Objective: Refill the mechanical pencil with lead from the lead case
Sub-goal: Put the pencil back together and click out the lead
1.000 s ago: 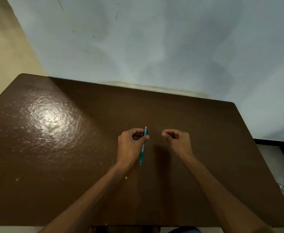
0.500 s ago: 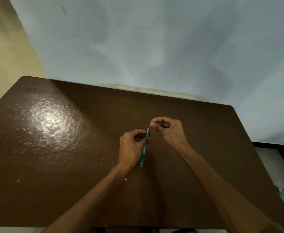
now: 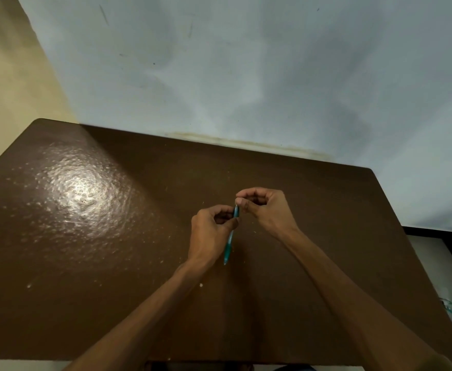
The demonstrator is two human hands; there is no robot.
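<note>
A: Head view entry. Brown table [image 3: 112, 263], glossy, glare at its left. Hands?

B: Left hand [image 3: 208, 234] curled around a teal mechanical pencil [image 3: 230, 241], pinching its upper barrel; slim, translucent, tilted, tip toward the wearer, held above the table centre.

A: Right hand [image 3: 265, 207]?

B: Fingertips [image 3: 242, 202] pressed together at the pencil's top end. Anything pinched between them is too small to tell.

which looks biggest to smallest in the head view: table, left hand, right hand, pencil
1. table
2. left hand and right hand: look alike, no ranking
3. pencil, partly hidden by the fingers
</note>
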